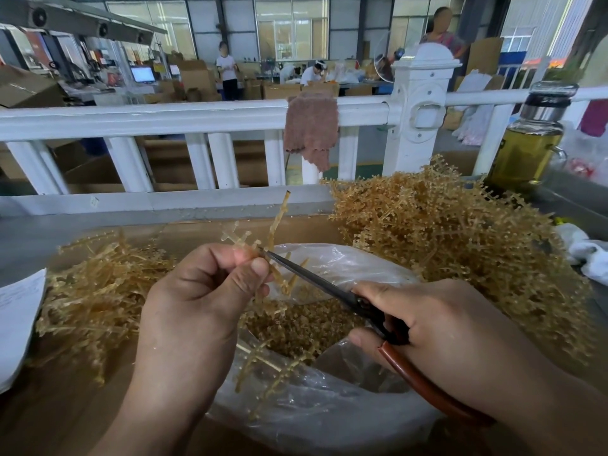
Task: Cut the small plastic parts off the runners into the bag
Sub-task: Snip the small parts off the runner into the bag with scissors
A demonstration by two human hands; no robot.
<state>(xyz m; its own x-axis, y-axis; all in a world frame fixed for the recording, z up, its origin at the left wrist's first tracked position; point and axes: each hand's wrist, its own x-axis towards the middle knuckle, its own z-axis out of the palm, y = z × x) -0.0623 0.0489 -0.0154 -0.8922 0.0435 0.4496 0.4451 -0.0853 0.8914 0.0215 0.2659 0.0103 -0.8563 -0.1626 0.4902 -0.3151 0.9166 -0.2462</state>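
My left hand (pixel 200 291) pinches an amber plastic runner (pixel 276 222) between thumb and fingers, holding it above the clear plastic bag (pixel 329 406). My right hand (pixel 437 327) grips scissors (pixel 316 281) with brown handles; the dark blade tips touch the runner right at my left fingertips. Many small amber cut parts (pixel 302 327) lie inside the bag's open mouth. A few runner pieces (pixel 260 360) hang over the bag's rim.
A large heap of amber runners (pixel 454 238) lies to the right, a smaller heap (pixel 95 291) to the left. A white railing (pixel 197 116) with a brown cloth (pixel 311 126) runs behind. A bottle of yellow liquid (pixel 526 143) stands at far right; paper (pixel 16 320) at left.
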